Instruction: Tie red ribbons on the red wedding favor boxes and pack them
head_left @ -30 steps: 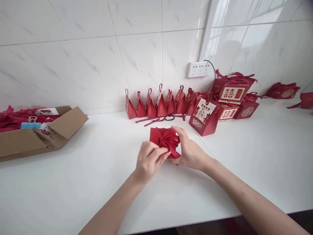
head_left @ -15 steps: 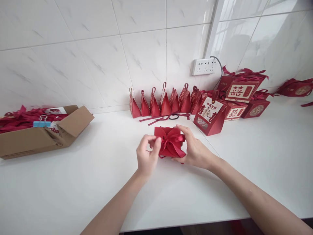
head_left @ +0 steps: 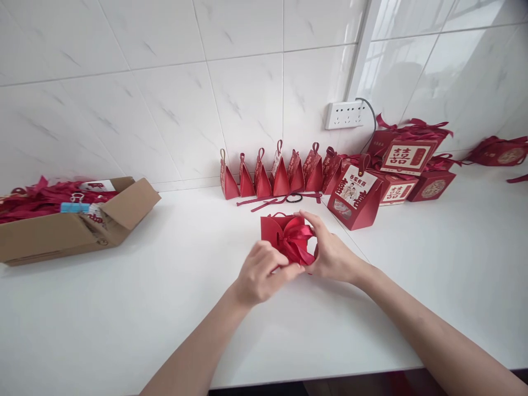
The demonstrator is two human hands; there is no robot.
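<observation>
A small red gift box sits on the white table in front of me, its top flaps folded like petals. A shiny red ribbon is gathered over its top, with loops toward the right. My right hand grips the box from the right side, fingers at the back corner and thumb at the front. At the front edge, my left hand has thumb and forefinger closed around a bit of ribbon, close to the right thumb. Its fingers cover the box's front left part.
An open cardboard carton of red ribbons and packaging stands at left. Several red triangular boxes line the wall, with loose ribbon strips before them. A larger box and stacked boxes stand right, below a socket strip.
My left hand has moved from the box's left side down and right to its front edge. The ribbon loop on the left has gone from view. My right hand stays on the box.
</observation>
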